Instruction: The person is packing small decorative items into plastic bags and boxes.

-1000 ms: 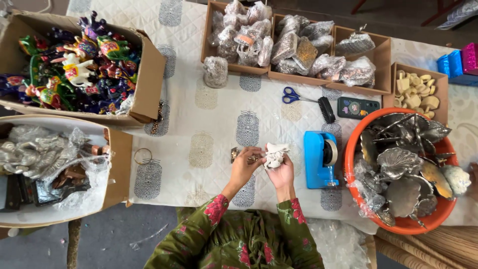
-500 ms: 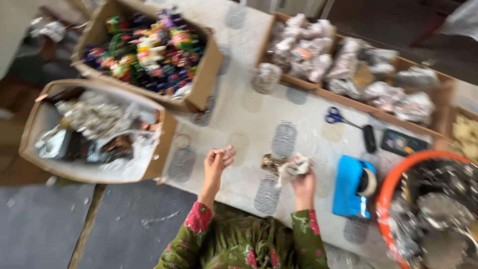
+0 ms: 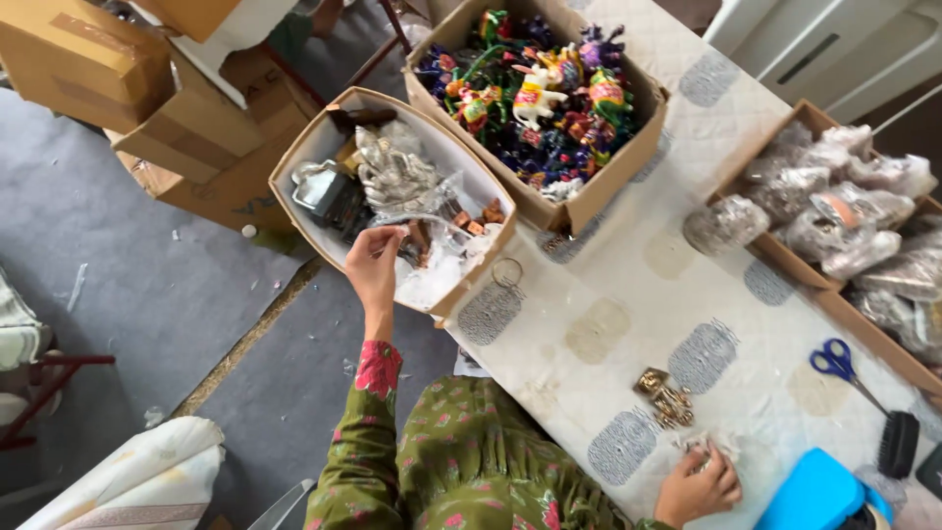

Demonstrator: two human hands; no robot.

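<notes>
My left hand (image 3: 376, 263) reaches out to the left into an open cardboard box (image 3: 304, 162) that holds silver metal figures and clear plastic bags. Its fingers curl down onto the plastic near some small brown pieces, and I cannot see whether they grip anything. My right hand (image 3: 699, 488) rests at the near edge of the patterned table (image 3: 608, 294), closed over a small white wrapped item (image 3: 708, 445). A small brass ornament (image 3: 665, 397) lies on the cloth just beyond that hand.
A box of colourful toy figurines (image 3: 540, 93) stands behind the silver box. A tray of plastic-wrapped bundles (image 3: 844, 206) sits at the right, with blue scissors (image 3: 839, 361) and a blue tape dispenser (image 3: 814, 496). A metal ring (image 3: 507, 272) lies nearby. Cardboard cartons (image 3: 118, 88) are stacked on the floor.
My left hand let go of the white item and swung left into the box of silver figures. My right hand lowered the item onto the table. The view turned left.
</notes>
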